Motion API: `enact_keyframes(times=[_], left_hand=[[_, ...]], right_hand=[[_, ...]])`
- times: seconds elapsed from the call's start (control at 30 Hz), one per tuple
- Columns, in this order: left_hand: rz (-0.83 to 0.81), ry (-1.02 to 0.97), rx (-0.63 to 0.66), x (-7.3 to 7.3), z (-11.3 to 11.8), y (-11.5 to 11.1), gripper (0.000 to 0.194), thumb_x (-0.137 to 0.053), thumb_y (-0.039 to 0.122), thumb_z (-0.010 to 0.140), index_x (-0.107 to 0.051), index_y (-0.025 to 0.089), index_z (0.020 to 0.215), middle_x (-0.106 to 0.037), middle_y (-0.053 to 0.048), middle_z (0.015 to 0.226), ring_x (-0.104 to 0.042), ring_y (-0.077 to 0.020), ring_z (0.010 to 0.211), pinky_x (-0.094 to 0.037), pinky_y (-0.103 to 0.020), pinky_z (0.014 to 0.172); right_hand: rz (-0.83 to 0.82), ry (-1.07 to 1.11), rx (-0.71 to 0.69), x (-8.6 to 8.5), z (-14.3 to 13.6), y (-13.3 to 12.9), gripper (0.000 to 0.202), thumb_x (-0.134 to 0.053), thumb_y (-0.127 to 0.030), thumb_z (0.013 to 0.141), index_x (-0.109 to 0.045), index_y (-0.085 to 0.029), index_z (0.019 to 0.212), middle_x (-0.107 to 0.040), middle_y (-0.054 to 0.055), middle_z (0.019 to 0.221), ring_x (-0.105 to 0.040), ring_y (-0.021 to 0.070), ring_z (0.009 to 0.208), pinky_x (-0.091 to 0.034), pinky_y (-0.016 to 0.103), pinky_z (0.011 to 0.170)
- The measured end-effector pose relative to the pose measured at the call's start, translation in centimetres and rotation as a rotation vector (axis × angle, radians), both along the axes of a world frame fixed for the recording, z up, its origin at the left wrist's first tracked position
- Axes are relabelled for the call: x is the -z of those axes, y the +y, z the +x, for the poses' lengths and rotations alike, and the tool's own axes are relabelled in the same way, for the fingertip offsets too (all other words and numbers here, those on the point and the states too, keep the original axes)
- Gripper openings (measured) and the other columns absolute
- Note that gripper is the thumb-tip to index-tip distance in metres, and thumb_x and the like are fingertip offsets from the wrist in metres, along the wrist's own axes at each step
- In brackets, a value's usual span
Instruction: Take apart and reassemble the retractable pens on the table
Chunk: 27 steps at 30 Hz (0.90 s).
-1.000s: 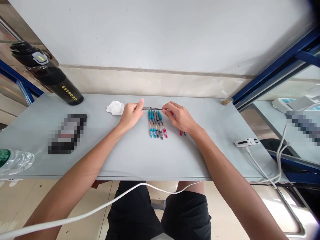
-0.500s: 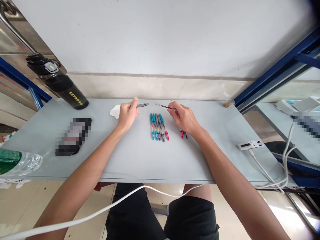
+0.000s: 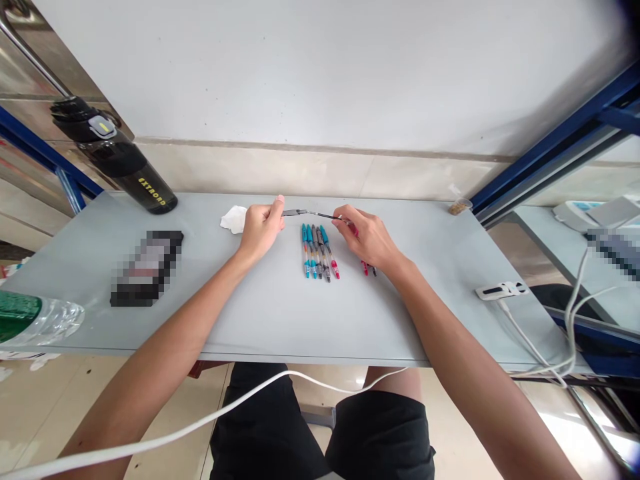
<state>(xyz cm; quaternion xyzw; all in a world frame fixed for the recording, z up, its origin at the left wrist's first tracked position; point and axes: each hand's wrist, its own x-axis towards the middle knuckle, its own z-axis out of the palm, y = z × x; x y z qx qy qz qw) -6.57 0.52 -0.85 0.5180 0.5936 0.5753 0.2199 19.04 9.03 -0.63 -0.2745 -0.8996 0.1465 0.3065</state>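
My left hand is closed, pinching a grey pen grip section that points to the right. In my right hand, the fingers are pinched on a thin dark pen refill, aimed left. The refill's end meets the open end of the grip section, or lies very close to it; how far in it is, I cannot tell. Below, between my hands, several clear-barrelled pens with teal or grey grips lie side by side. Red and dark pen parts show under my right hand, mostly covered by it.
White crumpled tissue lies left of my left hand. A phone, a black bottle and a green-labelled bottle are at the left. To the right are a small cup and a white device with a cable.
My left hand has moved slightly right with the grey grip section. The gap between it and the refill has closed. My right hand has barely moved.
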Motion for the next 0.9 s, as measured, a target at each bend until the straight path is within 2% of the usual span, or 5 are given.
enact_keyframes(times=[0.27, 0.4, 0.6, 0.77, 0.9], left_hand=[[-0.003, 0.062, 0.005, 1.0, -0.3, 0.2, 0.075, -0.056, 0.072, 0.104, -0.026, 0.023, 0.056, -0.034, 0.001, 0.052, -0.03, -0.0113, 0.051, -0.026, -0.033, 0.052], [-0.015, 0.079, 0.042, 0.5, 0.5, -0.3, 0.074, -0.057, 0.071, 0.105, -0.031, 0.023, 0.055, -0.035, 0.001, 0.053, -0.034, -0.0124, 0.053, -0.029, -0.034, 0.054], [-0.046, 0.161, 0.091, -0.7, 1.8, -1.4, 0.065, -0.055, 0.066, 0.108, -0.049, 0.021, 0.06, -0.045, 0.0, 0.058, -0.041, -0.0143, 0.057, -0.033, -0.034, 0.059], [-0.068, 0.214, 0.092, -0.7, 2.3, -1.5, 0.056, -0.058, 0.064, 0.107, -0.06, 0.021, 0.07, -0.062, -0.002, 0.071, -0.052, -0.0173, 0.07, -0.042, -0.033, 0.069], [-0.079, 0.242, 0.147, -0.6, 2.6, -1.5, 0.044, -0.061, 0.057, 0.107, -0.067, 0.022, 0.081, -0.069, -0.002, 0.081, -0.058, -0.0186, 0.08, -0.046, -0.033, 0.078]], right_hand=[[0.016, -0.044, -0.002, -0.1, -0.1, -0.4, 0.03, -0.041, -0.045, 0.116, -0.065, -0.027, 0.117, -0.073, 0.006, 0.099, -0.052, 0.0205, 0.065, -0.038, 0.034, 0.067], [0.005, -0.044, -0.011, -0.1, -0.4, -0.7, 0.026, -0.043, -0.043, 0.116, -0.064, -0.027, 0.114, -0.075, 0.006, 0.101, -0.053, 0.0196, 0.065, -0.04, 0.033, 0.068], [-0.083, -0.007, -0.041, 0.4, -0.5, -0.8, 0.019, -0.05, -0.042, 0.114, -0.06, -0.027, 0.118, -0.076, 0.005, 0.099, -0.062, 0.021, 0.073, -0.046, 0.034, 0.073], [-0.139, 0.023, -0.04, 0.7, -0.4, -0.6, 0.015, -0.056, -0.041, 0.112, -0.059, -0.027, 0.116, -0.079, 0.005, 0.103, -0.069, 0.0228, 0.079, -0.05, 0.036, 0.076], [-0.176, 0.024, -0.052, 0.7, -0.5, -0.7, 0.012, -0.057, -0.039, 0.112, -0.058, -0.028, 0.112, -0.079, 0.005, 0.104, -0.072, 0.0237, 0.083, -0.052, 0.037, 0.079]])
